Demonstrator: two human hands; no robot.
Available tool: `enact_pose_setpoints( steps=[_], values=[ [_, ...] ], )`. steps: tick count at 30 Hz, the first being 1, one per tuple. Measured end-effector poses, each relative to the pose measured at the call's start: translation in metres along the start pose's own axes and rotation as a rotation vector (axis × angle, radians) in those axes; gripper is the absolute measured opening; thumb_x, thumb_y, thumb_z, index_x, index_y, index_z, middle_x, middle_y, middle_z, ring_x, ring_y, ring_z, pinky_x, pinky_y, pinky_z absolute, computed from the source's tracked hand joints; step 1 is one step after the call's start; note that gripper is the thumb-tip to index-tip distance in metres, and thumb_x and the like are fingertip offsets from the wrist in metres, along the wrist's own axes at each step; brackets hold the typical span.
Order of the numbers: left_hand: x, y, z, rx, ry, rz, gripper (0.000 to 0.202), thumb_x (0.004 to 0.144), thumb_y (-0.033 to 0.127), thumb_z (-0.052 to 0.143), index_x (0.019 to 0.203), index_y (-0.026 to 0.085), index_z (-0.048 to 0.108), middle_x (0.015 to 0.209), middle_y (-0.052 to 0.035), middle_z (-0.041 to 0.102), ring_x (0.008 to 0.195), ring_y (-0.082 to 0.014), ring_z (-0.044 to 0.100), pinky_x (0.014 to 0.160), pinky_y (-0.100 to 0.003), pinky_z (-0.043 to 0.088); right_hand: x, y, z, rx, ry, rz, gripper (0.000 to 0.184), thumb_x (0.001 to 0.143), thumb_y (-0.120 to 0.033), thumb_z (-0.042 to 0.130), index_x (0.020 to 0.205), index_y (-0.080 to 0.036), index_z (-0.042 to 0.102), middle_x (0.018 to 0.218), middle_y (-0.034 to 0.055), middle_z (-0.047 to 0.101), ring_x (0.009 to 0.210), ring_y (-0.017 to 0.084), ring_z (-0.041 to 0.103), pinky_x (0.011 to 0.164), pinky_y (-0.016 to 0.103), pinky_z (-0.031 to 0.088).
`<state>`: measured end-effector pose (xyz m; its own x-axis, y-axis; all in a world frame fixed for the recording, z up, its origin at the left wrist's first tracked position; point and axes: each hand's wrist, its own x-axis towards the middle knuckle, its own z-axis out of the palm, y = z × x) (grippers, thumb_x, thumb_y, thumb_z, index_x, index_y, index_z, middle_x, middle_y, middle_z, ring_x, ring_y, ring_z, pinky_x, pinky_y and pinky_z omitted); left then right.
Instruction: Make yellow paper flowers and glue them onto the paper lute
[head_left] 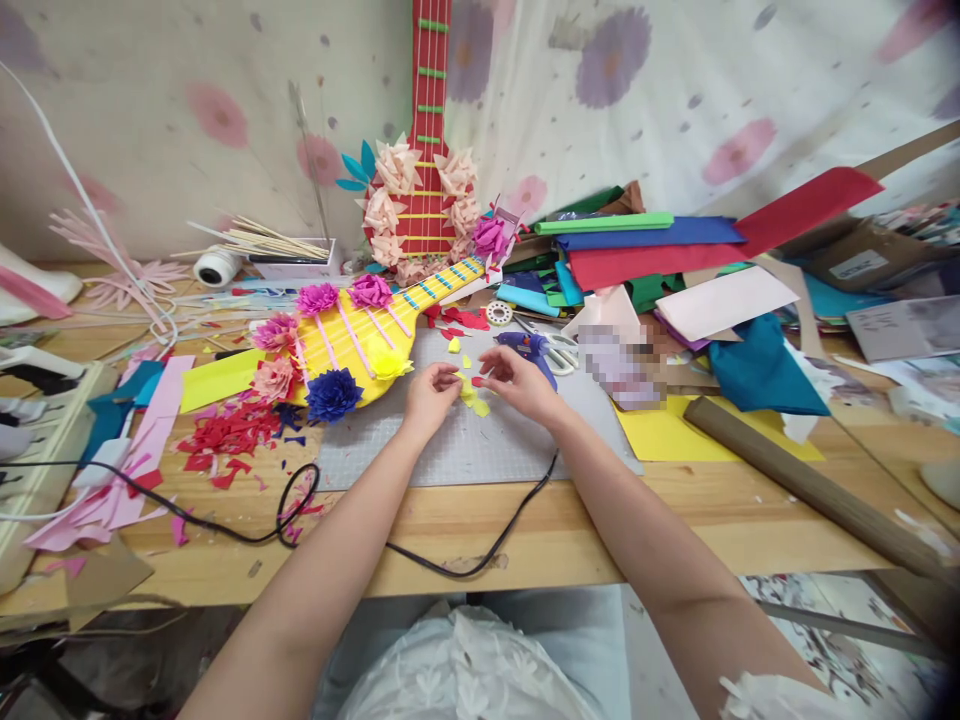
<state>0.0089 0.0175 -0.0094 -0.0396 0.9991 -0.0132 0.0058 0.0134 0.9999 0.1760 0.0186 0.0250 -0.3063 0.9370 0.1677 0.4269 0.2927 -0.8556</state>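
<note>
My left hand (429, 394) and my right hand (517, 381) meet over a grey cutting mat (465, 450), fingers pinched together around small yellow paper pieces (472, 398). Each hand grips a bit of that yellow paper; a few more scraps lie on the mat under them. Just behind my right hand lies a blue glue gun (529, 348), with scissors (559, 350) beside it. To the left of my left hand rests a yellow paper guitar (360, 340) decorated with pink, purple, blue and yellow paper flowers.
A red paper guitar (427, 180) leans on the floral cloth at the back. Stacked coloured paper sheets (645, 250) fill the right. A brown cardboard roll (802, 485) lies at right. Red paper scraps (225, 435) and a black cable (300, 500) lie left of the mat.
</note>
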Motion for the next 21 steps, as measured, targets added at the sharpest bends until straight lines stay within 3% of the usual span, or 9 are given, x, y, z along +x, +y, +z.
enact_pose_setpoints(
  steps=[2,5,8,11,14,17,21],
  values=[
    [-0.001,-0.002,0.001,-0.003,0.041,0.002,0.021,0.061,0.015,0.065,0.081,0.016,0.059,0.067,-0.0001,0.062,0.061,-0.0115,0.060,0.059,-0.026,0.051,-0.010,0.001,-0.021,-0.021,-0.135,0.042,0.025,0.071,-0.035,0.061,0.088,-0.017,0.057,0.079,0.0008,0.060,0.067,0.011,0.053,0.064,0.026,0.044],
    [-0.001,-0.004,0.003,-0.004,0.078,0.003,0.021,0.060,0.014,0.065,0.080,0.016,0.057,0.067,0.0001,0.062,0.060,-0.0108,0.059,0.057,-0.024,0.051,-0.024,0.004,-0.058,-0.116,-0.268,0.245,0.028,0.068,-0.044,0.062,0.074,-0.018,0.056,0.063,-0.0021,0.055,0.057,0.011,0.048,0.054,0.024,0.038],
    [-0.001,-0.003,0.004,-0.012,0.095,-0.005,0.022,0.061,0.014,0.064,0.081,0.016,0.056,0.067,0.0004,0.062,0.060,-0.0104,0.059,0.055,-0.023,0.051,-0.026,0.010,-0.080,-0.383,-0.028,0.332,0.036,0.068,-0.053,0.061,0.068,-0.018,0.056,0.062,-0.0005,0.055,0.056,0.012,0.047,0.053,0.025,0.033],
    [-0.002,-0.002,0.004,-0.032,0.103,-0.012,0.022,0.061,0.015,0.064,0.081,0.016,0.055,0.068,0.0010,0.060,0.060,-0.0104,0.059,0.054,-0.023,0.051,-0.016,0.018,-0.074,-0.527,0.226,0.324,0.042,0.066,-0.056,0.063,0.080,-0.017,0.059,0.074,0.0037,0.060,0.063,0.015,0.051,0.056,0.027,0.036],
    [-0.004,-0.002,0.004,-0.043,0.109,-0.009,0.022,0.061,0.017,0.063,0.081,0.017,0.054,0.068,0.0014,0.059,0.060,-0.0105,0.058,0.053,-0.023,0.050,-0.002,0.023,-0.052,-0.518,0.243,0.305,0.039,0.070,-0.052,0.061,0.086,-0.016,0.062,0.082,0.0071,0.063,0.073,0.020,0.057,0.063,0.029,0.041],
    [-0.004,-0.002,0.004,-0.050,0.135,-0.004,0.019,0.062,0.016,0.063,0.078,0.017,0.053,0.068,0.0016,0.057,0.059,-0.0107,0.057,0.052,-0.023,0.050,0.005,0.027,-0.032,-0.533,0.288,0.407,0.034,0.074,-0.048,0.057,0.081,-0.015,0.065,0.079,0.0101,0.065,0.078,0.024,0.060,0.067,0.032,0.043],
    [-0.004,-0.003,0.004,-0.049,0.159,0.001,0.018,0.062,0.017,0.063,0.076,0.017,0.052,0.069,0.0014,0.057,0.059,-0.0109,0.057,0.054,-0.025,0.050,-0.002,0.027,-0.028,-0.396,0.390,0.353,0.039,0.075,-0.050,0.055,0.089,-0.016,0.065,0.084,0.0099,0.066,0.082,0.024,0.061,0.069,0.033,0.045]
  ],
)
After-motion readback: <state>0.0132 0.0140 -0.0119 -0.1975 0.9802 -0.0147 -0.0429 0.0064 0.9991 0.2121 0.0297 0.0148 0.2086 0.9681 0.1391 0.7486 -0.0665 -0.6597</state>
